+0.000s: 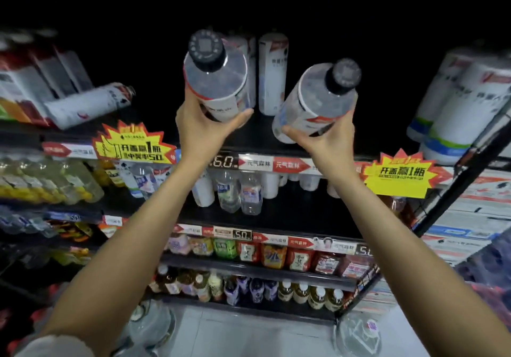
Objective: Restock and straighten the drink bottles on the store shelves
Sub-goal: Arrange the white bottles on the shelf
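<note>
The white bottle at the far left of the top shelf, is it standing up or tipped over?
Tipped over. The white bottle lies on its side, cap pointing right, beside the boxes.

Both arms raised, left grip [204, 124] and right grip [323, 138] closed.

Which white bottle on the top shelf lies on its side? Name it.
The fallen white bottle at the shelf's left, cap pointing right; the bottle at the back stands upright.

Btl labels [221, 107] blurred, unreadable.
</note>
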A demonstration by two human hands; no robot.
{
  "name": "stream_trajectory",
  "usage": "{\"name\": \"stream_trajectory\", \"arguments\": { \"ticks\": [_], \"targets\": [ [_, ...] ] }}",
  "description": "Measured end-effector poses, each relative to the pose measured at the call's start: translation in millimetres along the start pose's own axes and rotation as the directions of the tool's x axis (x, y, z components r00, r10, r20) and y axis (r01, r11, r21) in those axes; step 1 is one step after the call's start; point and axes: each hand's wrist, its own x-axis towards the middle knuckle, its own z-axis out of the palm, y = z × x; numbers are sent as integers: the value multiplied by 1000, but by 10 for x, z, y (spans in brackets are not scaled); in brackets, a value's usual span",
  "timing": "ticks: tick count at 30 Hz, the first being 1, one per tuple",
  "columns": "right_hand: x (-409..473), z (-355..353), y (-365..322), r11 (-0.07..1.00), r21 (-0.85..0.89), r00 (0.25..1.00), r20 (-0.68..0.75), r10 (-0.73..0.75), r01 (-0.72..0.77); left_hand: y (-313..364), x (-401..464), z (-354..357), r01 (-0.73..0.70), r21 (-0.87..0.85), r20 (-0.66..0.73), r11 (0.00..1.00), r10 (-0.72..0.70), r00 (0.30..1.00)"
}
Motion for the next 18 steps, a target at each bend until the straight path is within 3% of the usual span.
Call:
{"name": "stream_trajectory", "arguments": {
  "ticks": [4,13,18],
  "targets": [
    [397,324,158,996,-91,998,66,0,6,-301,258,-67,39,76,77,996,-45,996],
    [1075,856,504,942,-222,961,56,271,-253,-856,796,-98,284,254,183,924,-335,924],
    [1124,902,560,908,-361,969,46,243,-211,-970,940,23,339,280,163,898,-393,905]
  ]
}}
